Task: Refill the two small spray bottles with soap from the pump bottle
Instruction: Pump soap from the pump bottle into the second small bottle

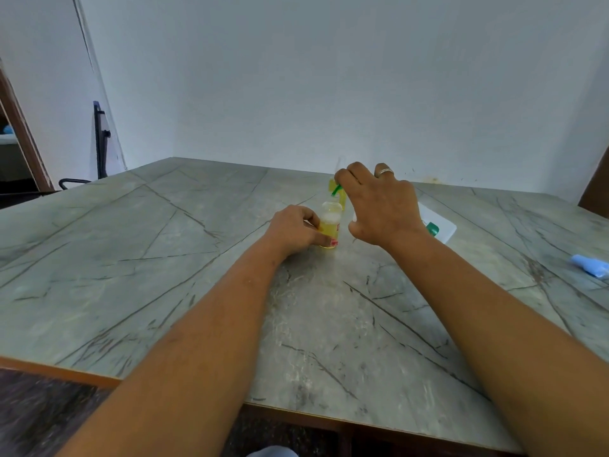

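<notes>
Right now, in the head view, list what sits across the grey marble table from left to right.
Left hand → small clear bottle of yellow liquid, which it grips → right hand pinching a thin green stem → flat white sheet bearing a green cap → pale blue object at the right edge.

Grey veined table; black chair behind

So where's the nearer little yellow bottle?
Head view, table centre: the small bottle stands gripped by the left hand, just left of the right hand.
</notes>
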A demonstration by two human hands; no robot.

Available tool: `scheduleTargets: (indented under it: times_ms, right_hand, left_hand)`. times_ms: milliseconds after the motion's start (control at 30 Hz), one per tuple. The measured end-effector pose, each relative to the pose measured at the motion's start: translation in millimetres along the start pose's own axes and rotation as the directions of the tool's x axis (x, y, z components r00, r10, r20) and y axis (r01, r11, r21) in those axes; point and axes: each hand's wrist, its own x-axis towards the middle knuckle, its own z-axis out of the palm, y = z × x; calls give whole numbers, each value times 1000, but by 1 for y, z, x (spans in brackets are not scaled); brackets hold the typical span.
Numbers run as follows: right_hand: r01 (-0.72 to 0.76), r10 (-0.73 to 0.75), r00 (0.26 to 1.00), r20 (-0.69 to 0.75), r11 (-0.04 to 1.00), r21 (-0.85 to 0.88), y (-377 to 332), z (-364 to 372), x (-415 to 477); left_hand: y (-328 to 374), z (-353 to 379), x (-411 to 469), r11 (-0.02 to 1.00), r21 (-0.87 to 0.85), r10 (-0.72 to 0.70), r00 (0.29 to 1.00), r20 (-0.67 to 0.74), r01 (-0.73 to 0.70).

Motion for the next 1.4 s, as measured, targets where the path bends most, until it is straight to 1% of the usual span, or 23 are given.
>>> scheduleTargets:
  times_ms: [200, 400, 567, 733, 900, 1400]
  right_hand:
    - [25, -26, 1000, -10, 999, -34, 0, 1, -3]
    - [-7, 8, 1000, 10, 999, -49, -1, 1, -2]
    - [-28, 28, 1000, -4, 999, -24, 1, 3, -1]
    - [6, -7, 1000, -23, 999, -51, 1, 4, -4]
    - [7, -8, 1000, -20, 997, -73, 2, 3, -6]
    - [-21, 21, 1000, 8, 999, -41, -3, -2, -3]
  left_hand:
    - [0, 2, 2, 1000, 15, -2, 1000, -7, 2]
    - [-1, 2, 2, 1000, 20, 3, 1000, -21, -3]
    - [-2, 1, 3, 999, 37, 20, 1000, -12, -19]
    - [-2, 3, 3, 997, 67, 33, 999, -24, -31]
    - [-1, 3, 4, 998, 60, 28, 999, -28, -26]
    - [-3, 4, 4, 999, 32, 29, 999, -43, -27]
